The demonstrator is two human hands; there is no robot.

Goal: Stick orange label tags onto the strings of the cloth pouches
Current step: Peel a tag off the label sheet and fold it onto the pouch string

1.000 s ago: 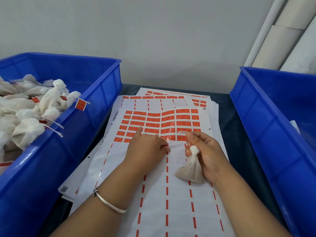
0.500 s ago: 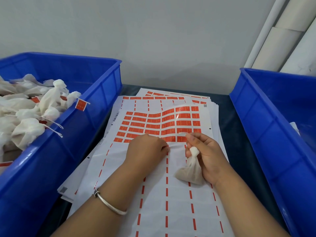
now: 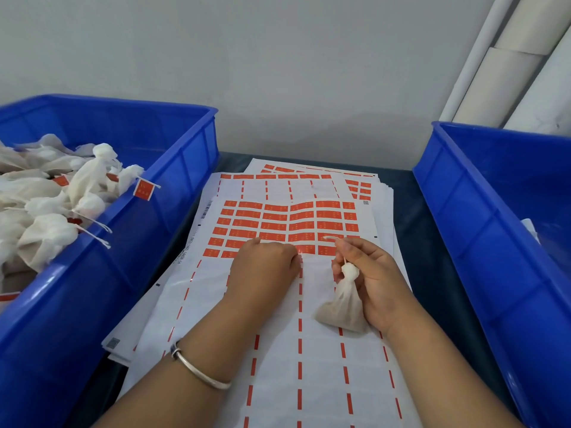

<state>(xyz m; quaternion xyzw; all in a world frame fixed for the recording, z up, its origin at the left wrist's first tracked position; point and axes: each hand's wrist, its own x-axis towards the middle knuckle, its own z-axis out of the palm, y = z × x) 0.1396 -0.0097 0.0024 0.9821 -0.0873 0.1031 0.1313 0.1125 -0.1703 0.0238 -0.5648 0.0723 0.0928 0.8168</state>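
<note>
A sheet of orange label tags [image 3: 278, 225] lies on top of a paper stack in front of me; its lower rows are peeled bare. My left hand [image 3: 265, 268] rests curled on the sheet, its fingertips pinching the edge of an orange label [image 3: 307, 249] in the lowest row. My right hand [image 3: 375, 281] holds a small cloth pouch [image 3: 346, 307] by its tied neck, and the pouch's bottom rests on the sheet. The pouch's white string [image 3: 332, 238] sticks up past my right fingertips, just right of that label.
A blue bin [image 3: 182, 156] on the left holds several white pouches [image 3: 46, 217], some with orange tags, one tag [image 3: 143, 189] hanging over the rim. Another blue bin [image 3: 482, 242] stands on the right. White rolls [image 3: 506, 72] lean on the wall behind.
My left forefinger has curled in and the hand has closed at the label's edge. The sheet's far part lifted briefly and has settled flatter. The right hand and pouch have hardly moved.
</note>
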